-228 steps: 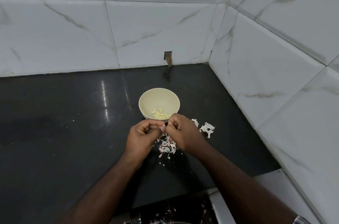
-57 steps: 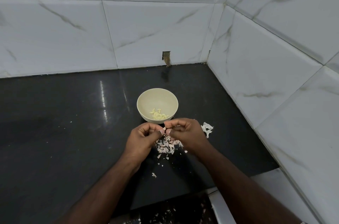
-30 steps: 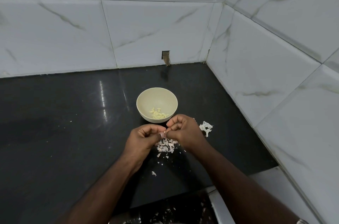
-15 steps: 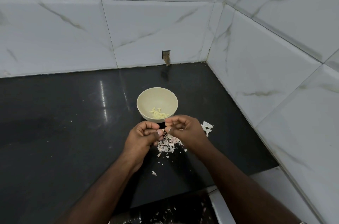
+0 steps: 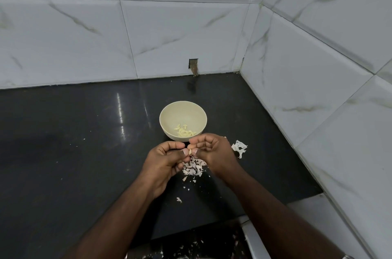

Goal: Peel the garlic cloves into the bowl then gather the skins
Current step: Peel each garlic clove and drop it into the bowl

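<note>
Clove: I hold a small pale garlic clove (image 5: 190,151) between my two hands, just in front of the bowl and above the skins. Only a sliver shows between my fingertips; that sliver stands roughly upright, but I cannot tell which end is the tip.
Left hand: my left hand (image 5: 167,160) is curled, thumb and forefinger pinching the clove from the left.
Right hand: my right hand (image 5: 214,152) is curled too, fingers bent inward, fingertips meeting the clove from the right.
Bowl: the cream bowl (image 5: 169,116) stands upright on the black counter (image 5: 74,152), just beyond my knuckles, with a small heap of peeled cloves (image 5: 184,131) at its bottom, lying at mixed angles.
Skins: a loose pile of papery skins (image 5: 194,167) lies on the counter under my hands, with a few stray flakes nearer to me; one flake (image 5: 179,199) sits apart between my forearms.
White piece: a bigger crumpled white skin (image 5: 239,147) lies just right of my right hand.
In the way: my hands cover part of the pile and the bowl's near edge.
Surroundings: marbled white wall tiles (image 5: 169,31) close the corner behind and to the right; a small notch (image 5: 193,65) is cut at the base of the back wall.
Hard to see: more scraps (image 5: 191,248) lie below the counter's edge, too dark to make out.
</note>
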`<state>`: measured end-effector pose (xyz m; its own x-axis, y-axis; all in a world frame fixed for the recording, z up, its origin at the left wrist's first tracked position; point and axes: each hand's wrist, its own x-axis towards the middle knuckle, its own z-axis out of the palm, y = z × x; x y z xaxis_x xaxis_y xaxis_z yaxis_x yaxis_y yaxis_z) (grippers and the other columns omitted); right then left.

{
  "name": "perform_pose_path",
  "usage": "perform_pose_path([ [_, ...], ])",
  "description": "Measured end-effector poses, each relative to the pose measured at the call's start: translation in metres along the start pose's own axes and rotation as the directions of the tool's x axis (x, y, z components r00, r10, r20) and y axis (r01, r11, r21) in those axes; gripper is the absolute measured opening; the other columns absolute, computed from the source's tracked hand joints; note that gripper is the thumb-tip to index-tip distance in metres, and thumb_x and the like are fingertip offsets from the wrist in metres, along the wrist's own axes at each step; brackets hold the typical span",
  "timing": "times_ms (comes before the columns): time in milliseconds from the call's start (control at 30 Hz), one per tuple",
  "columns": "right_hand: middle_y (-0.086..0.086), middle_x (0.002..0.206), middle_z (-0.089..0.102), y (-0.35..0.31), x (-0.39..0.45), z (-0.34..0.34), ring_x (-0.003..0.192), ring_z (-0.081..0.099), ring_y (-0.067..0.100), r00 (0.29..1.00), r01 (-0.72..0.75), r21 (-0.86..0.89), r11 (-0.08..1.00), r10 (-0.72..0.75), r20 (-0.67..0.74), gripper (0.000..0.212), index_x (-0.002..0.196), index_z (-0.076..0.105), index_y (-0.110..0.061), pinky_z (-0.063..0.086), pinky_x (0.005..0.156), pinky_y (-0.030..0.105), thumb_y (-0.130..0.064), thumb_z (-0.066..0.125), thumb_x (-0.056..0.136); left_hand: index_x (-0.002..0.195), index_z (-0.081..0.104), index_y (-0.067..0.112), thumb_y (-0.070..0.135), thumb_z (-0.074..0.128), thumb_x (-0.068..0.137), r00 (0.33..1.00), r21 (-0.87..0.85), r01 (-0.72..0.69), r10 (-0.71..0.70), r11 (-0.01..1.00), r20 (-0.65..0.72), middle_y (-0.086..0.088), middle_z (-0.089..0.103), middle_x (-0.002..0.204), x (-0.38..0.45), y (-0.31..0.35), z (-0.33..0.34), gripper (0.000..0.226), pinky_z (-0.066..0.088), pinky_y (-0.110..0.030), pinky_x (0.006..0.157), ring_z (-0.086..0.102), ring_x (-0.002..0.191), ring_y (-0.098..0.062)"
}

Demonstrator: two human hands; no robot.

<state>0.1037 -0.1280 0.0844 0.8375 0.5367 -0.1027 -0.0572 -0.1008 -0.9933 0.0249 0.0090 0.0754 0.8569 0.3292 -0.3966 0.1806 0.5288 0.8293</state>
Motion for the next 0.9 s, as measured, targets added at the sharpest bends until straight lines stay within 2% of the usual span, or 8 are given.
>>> perform_pose_path([
  [133,0.011,0.088,0.075,0.0003,-0.0014,-0.0005,0.080,0.072,0.011,0.999,0.013,-0.027,1.000,-0.015,-0.044,0.019,0.100,0.071,-0.002,0.058,0.076,0.022,0.009,0.069,0.085,0.103,0.066,0.001,0.000,0.071,0.085,0.999,0.029,0.029,-0.030,0.999,0.017,-0.011,0.070,0.076,-0.0008,0.0009,0.0003,0.019,0.051,-0.017,0.054,0.067,0.065,-0.013],
  [300,0.010,0.084,0.075,0.0056,0.0005,0.0040,0.076,0.070,0.015,0.993,0.047,-0.065,0.997,-0.053,-0.101,0.013,0.093,0.073,-0.011,0.059,0.075,0.030,0.001,0.072,0.086,0.100,0.066,0.004,-0.001,0.068,0.087,0.999,-0.034,0.045,-0.044,0.998,0.027,-0.010,0.070,0.076,-0.0026,-0.0002,0.0023,0.013,0.051,-0.017,0.053,0.065,0.064,-0.012],
  [467,0.007,0.090,0.077,0.0019,-0.0028,0.0055,0.088,0.073,0.017,0.999,0.045,-0.015,0.999,-0.045,-0.017,0.022,0.097,0.073,-0.014,0.058,0.082,0.027,0.004,0.074,0.084,0.092,0.068,0.006,-0.001,0.068,0.087,1.000,-0.064,0.020,-0.019,0.998,0.009,-0.016,0.068,0.083,-0.0015,0.0020,0.0018,0.008,0.050,-0.017,0.052,0.061,0.065,-0.012],
  [567,0.008,0.088,0.077,-0.0021,-0.0048,0.0063,0.085,0.074,0.018,0.997,0.064,-0.021,0.998,-0.065,-0.041,0.022,0.090,0.074,-0.014,0.058,0.079,0.025,0.006,0.076,0.081,0.093,0.067,0.006,-0.001,0.068,0.088,1.000,-0.044,0.008,-0.008,0.999,0.003,-0.014,0.069,0.080,-0.0029,0.0022,0.0022,0.009,0.049,-0.016,0.052,0.061,0.064,-0.012],
  [733,0.007,0.082,0.077,-0.0021,-0.0043,0.0063,0.083,0.074,0.026,0.993,0.073,-0.078,0.994,-0.079,-0.084,0.023,0.080,0.074,-0.019,0.060,0.079,0.034,0.003,0.079,0.078,0.096,0.066,0.003,-0.002,0.067,0.088,1.000,-0.014,0.003,-0.003,1.000,0.001,-0.013,0.070,0.078,-0.0042,0.0020,0.0027,0.010,0.049,-0.016,0.051,0.062,0.062,-0.011],
  [900,0.007,0.080,0.076,-0.0013,-0.0032,0.0052,0.080,0.073,0.027,0.990,0.091,-0.113,0.989,-0.101,-0.094,0.021,0.079,0.073,-0.017,0.061,0.075,0.032,0.002,0.082,0.076,0.093,0.069,0.004,-0.001,0.067,0.088,1.000,0.000,0.004,-0.004,1.000,-0.002,-0.013,0.069,0.077,-0.0023,0.0008,0.0031,0.007,0.048,-0.017,0.052,0.062,0.061,-0.011],
])
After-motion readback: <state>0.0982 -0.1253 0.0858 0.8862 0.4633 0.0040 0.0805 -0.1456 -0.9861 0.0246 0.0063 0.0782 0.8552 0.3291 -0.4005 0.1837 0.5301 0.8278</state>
